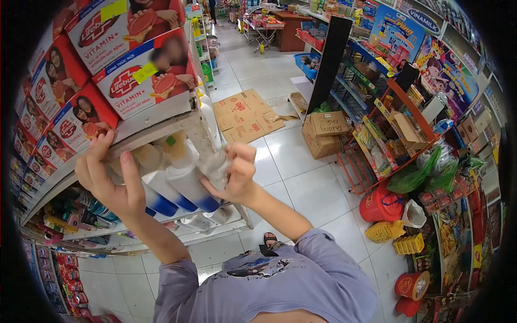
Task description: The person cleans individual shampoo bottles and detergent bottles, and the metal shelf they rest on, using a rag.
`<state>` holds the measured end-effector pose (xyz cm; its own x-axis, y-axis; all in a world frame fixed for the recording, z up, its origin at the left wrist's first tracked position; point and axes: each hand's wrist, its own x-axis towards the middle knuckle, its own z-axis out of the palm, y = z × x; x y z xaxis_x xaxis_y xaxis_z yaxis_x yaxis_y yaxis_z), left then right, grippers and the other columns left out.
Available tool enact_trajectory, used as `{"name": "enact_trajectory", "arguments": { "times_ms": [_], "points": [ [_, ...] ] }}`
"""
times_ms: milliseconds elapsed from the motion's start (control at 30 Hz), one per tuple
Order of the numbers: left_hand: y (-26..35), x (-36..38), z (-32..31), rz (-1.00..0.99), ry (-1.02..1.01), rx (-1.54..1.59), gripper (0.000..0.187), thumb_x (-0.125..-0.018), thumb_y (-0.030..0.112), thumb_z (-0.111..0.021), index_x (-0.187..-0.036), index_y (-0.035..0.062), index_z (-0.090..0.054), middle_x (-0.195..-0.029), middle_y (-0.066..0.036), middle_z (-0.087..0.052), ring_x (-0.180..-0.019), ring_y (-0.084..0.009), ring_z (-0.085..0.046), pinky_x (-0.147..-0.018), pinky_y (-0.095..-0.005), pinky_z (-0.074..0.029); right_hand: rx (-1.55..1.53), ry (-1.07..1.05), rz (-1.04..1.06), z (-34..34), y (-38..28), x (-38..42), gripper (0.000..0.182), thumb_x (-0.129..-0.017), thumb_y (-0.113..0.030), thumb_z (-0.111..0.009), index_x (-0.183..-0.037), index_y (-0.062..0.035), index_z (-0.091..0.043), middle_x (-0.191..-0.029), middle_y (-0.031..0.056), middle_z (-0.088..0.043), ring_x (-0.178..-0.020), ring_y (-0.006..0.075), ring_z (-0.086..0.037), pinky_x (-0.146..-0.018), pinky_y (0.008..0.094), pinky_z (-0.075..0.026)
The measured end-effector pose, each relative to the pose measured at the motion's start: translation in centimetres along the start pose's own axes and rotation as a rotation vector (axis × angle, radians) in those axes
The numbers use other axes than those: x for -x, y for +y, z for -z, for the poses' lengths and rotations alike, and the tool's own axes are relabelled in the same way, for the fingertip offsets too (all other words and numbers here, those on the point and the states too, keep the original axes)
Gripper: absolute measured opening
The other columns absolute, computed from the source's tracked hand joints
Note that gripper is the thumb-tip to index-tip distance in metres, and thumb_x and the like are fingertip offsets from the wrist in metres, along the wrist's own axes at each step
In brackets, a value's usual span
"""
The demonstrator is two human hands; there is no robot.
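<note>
My right hand (237, 173) is closed round a crumpled greyish-white cloth (214, 166), pressed against the corner post of the white shelf (202, 121). My left hand (110, 177) has its fingers apart at the shelf's front edge, fingertips by the lower Lifebuoy soap box (78, 126); nothing is in it. Above the edge are stacked red and white Lifebuoy boxes (137, 81) with yellow price stickers. On the level underneath, between my hands, stand white bottles (183, 175) with blue lower parts, partly hidden by the left hand.
Flattened cardboard (245, 116) lies on the tiled floor (312, 180) ahead. To the right are cardboard boxes (325, 132), a red wire rack (371, 161), a red bucket (379, 204) and packed shelves. A wooden desk (291, 31) stands at the back. My sandalled foot (269, 239) is below.
</note>
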<state>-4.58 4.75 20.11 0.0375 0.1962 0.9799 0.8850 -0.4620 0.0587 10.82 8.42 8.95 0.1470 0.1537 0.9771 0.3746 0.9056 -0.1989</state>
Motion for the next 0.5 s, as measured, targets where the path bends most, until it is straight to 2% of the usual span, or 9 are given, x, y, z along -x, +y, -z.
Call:
{"name": "enact_trajectory", "arguments": {
  "times_ms": [100, 200, 500],
  "points": [
    [-0.1, 0.2, 0.2, 0.011, -0.026, 0.007, 0.031, -0.063, 0.009, -0.055, -0.093, 0.0025, -0.056, -0.086, -0.008, -0.054, -0.084, -0.0240, -0.046, -0.080, -0.0316, -0.031, 0.033, 0.013, 0.034, -0.2, -1.1, -5.2, 0.057, -0.047, -0.005, -0.071, -0.083, -0.0071, -0.028, -0.085, 0.0115, -0.032, -0.076, 0.0217, -0.035, -0.065, 0.0304, -0.034],
    [-0.3, 0.2, 0.1, 0.001, -0.025, -0.007, 0.032, -0.063, 0.010, -0.055, -0.094, 0.0026, -0.056, -0.088, -0.007, -0.055, -0.085, -0.0240, -0.046, -0.080, -0.0317, -0.031, 0.057, 0.025, 0.071, -0.6, -1.3, -6.5, 0.058, -0.047, -0.004, -0.071, -0.084, -0.0065, -0.026, -0.086, 0.0115, -0.030, -0.077, 0.0216, -0.033, -0.066, 0.0295, -0.033],
    [-0.2, 0.4, -0.3, 0.001, 0.018, 0.000, 0.032, -0.062, 0.010, -0.054, -0.093, 0.0019, -0.056, -0.090, -0.008, -0.055, -0.086, -0.0250, -0.047, -0.082, -0.0330, -0.030, 0.038, -0.034, 0.024, -0.1, -0.4, -2.0, 0.060, -0.048, -0.004, -0.071, -0.085, -0.0070, -0.024, -0.085, 0.0106, -0.027, -0.075, 0.0202, -0.033, -0.064, 0.0283, -0.035]
  ]
}}
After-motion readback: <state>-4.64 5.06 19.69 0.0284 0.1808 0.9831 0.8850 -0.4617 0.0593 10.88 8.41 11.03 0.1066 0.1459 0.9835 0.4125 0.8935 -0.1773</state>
